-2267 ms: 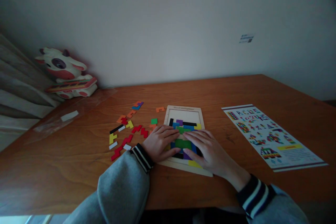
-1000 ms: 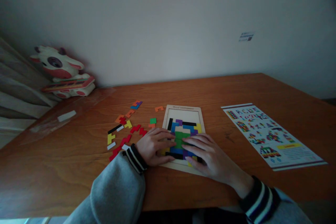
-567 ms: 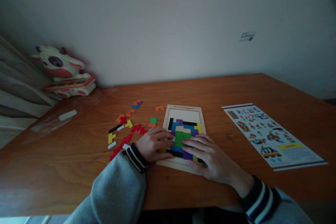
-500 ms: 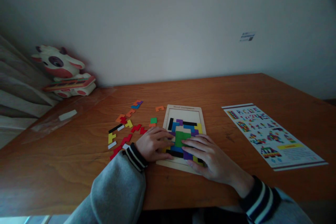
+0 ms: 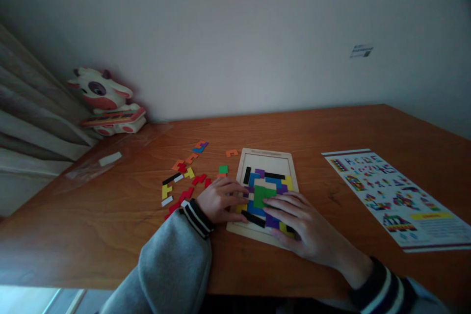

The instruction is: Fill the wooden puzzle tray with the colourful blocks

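A shallow wooden puzzle tray [image 5: 239,229] lies on the table with coloured block pieces laid together inside it. My left hand [image 5: 222,199] rests over its left edge, fingers apart, with the thumb at the left end of a black bar [image 5: 253,219]. That bar sits slanted, out of line with the pieces around it. Lying flat over the right side of the tray is my right hand [image 5: 300,221], its fingertips touching a green piece [image 5: 262,195] and a purple piece [image 5: 271,221]. Both hands partly hide the pieces beneath them.
Loose red, yellow, white, black and orange pieces [image 5: 187,193] are scattered left of the tray, with a green square [image 5: 223,170] close to it. A printed pattern sheet [image 5: 397,191] lies to the right. A toy cow with a keyboard [image 5: 114,117] stands at the back left.
The black bar near the tray's front has turned from lying in line with the other pieces to a slant. Both hands stay over the tray. The whole view has shifted slightly.
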Demonstrator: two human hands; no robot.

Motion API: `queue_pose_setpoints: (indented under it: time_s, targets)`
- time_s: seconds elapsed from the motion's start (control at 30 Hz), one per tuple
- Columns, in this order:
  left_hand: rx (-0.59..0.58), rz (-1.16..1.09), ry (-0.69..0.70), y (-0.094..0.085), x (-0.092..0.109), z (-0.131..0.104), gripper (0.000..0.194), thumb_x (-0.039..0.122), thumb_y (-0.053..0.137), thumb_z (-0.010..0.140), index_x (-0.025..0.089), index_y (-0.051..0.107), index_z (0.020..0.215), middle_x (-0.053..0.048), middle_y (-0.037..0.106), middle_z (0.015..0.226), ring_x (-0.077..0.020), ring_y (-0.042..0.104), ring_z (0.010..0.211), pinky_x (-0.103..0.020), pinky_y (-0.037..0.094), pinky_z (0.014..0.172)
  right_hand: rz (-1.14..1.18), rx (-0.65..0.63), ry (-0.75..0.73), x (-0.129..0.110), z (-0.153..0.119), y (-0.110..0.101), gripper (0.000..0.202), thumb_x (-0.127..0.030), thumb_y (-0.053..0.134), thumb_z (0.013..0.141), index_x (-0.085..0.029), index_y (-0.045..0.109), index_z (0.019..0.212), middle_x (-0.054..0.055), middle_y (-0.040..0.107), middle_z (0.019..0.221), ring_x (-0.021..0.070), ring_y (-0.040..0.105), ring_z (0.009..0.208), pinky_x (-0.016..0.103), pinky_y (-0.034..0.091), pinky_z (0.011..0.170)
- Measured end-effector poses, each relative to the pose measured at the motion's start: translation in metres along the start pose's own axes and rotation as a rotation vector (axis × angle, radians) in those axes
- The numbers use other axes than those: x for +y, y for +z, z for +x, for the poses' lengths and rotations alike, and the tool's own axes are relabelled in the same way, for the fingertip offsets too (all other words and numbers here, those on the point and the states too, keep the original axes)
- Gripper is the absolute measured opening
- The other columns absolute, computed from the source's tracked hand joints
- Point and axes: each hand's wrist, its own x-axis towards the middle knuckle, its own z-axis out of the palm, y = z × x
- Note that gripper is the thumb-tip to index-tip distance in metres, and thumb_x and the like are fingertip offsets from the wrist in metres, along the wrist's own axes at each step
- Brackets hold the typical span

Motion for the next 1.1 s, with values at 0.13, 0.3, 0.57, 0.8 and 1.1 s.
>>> queue_pose_setpoints:
  time_s: [0.13, 0.3, 0.57, 0.8, 1.1]
  targets:
    - [0.010, -0.011, -0.008, 0.001, 0.003, 0.000, 0.042, 0.056, 0.071, 0.083, 0.019, 0.074, 0.103, -0.009, 0.073, 0.110, -0.0236, 0.063, 0.104, -0.036, 0.051, 0.090, -0.012, 0.032, -0.075, 0.000, -0.002, -0.001, 0.032, -0.030, 0.063, 0.091, -0.027, 0.068, 0.122, 0.006, 0.070, 0.123, 0.0231, 0.063, 0.113, 0.043, 0.048, 0.100]
    - [0.018, 0.001, -0.015, 0.005, 0.007, -0.001, 0.040, 0.056, 0.070, 0.084, 0.020, 0.074, 0.099, -0.009, 0.074, 0.106, -0.0230, 0.064, 0.103, -0.035, 0.051, 0.089, -0.039, 0.046, -0.179, -0.002, -0.003, 0.000, 0.029, -0.026, 0.065, 0.089, -0.026, 0.070, 0.117, 0.006, 0.072, 0.120, 0.0225, 0.063, 0.112, 0.041, 0.049, 0.100]
    - [0.046, 0.028, -0.045, 0.002, 0.012, 0.000, 0.038, 0.054, 0.065, 0.089, 0.019, 0.073, 0.102, -0.010, 0.075, 0.103, -0.0215, 0.066, 0.099, -0.035, 0.052, 0.088, -0.077, 0.045, -0.198, 0.003, -0.006, 0.002, 0.035, -0.028, 0.067, 0.088, -0.026, 0.068, 0.122, 0.006, 0.072, 0.119, 0.0215, 0.065, 0.109, 0.037, 0.052, 0.097]
    - [0.120, 0.237, -0.271, -0.031, 0.008, -0.020, 0.021, 0.031, 0.058, 0.096, 0.020, 0.071, 0.108, -0.008, 0.074, 0.107, -0.0198, 0.068, 0.096, -0.035, 0.056, 0.086, -0.071, 0.103, -0.172, 0.007, -0.009, 0.004, 0.034, -0.032, 0.066, 0.089, -0.027, 0.067, 0.123, 0.005, 0.073, 0.115, 0.0212, 0.066, 0.105, 0.034, 0.053, 0.093]
    - [0.078, 0.437, -0.549, -0.100, -0.013, -0.139, 0.024, 0.034, 0.054, 0.098, 0.022, 0.071, 0.110, -0.007, 0.075, 0.103, -0.0188, 0.071, 0.091, -0.032, 0.060, 0.083, -0.091, 0.172, -0.149, 0.003, -0.007, 0.006, 0.023, -0.030, 0.064, 0.091, -0.027, 0.068, 0.114, 0.003, 0.073, 0.107, 0.0200, 0.067, 0.097, 0.035, 0.048, 0.091]
